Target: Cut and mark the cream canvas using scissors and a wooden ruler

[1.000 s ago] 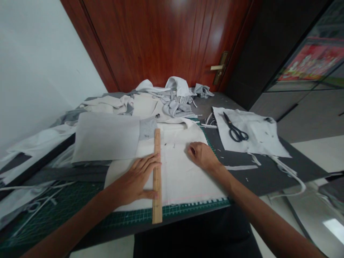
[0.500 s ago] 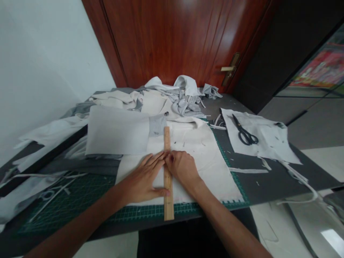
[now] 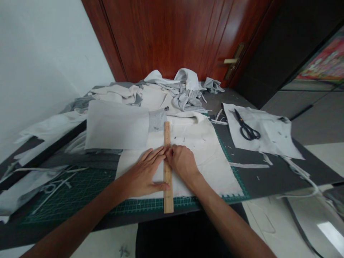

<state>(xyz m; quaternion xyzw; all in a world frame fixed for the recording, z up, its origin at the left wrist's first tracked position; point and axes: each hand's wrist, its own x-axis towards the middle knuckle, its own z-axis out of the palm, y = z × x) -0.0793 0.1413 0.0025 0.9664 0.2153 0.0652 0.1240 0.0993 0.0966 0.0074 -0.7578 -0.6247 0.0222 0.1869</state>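
Observation:
A wooden ruler (image 3: 167, 168) lies lengthwise across a white piece of cloth (image 3: 204, 161), its near end reaching past the cloth's lower edge. My left hand (image 3: 147, 173) rests flat on the cloth with fingers stretched, its fingertips and thumb pressing on the ruler. On the ruler's right side, my right hand (image 3: 182, 159) is closed in a pinch close to the left fingertips. Whatever it pinches is hidden by the fingers. Small dark marks show on the cloth above the right hand. Under the cloth is a green cutting mat (image 3: 80, 193).
Black scissors (image 3: 248, 130) lie on another white cloth (image 3: 271, 130) at the right. A pale rectangular sheet (image 3: 116, 125) covers folded grey fabric on the left. Crumpled white and grey fabric (image 3: 185, 95) is heaped at the back, before a brown door (image 3: 172, 39).
The scene sits slightly higher in the picture, as if my head tilted. Both hands and the ruler keep nearly the same places on the cloth.

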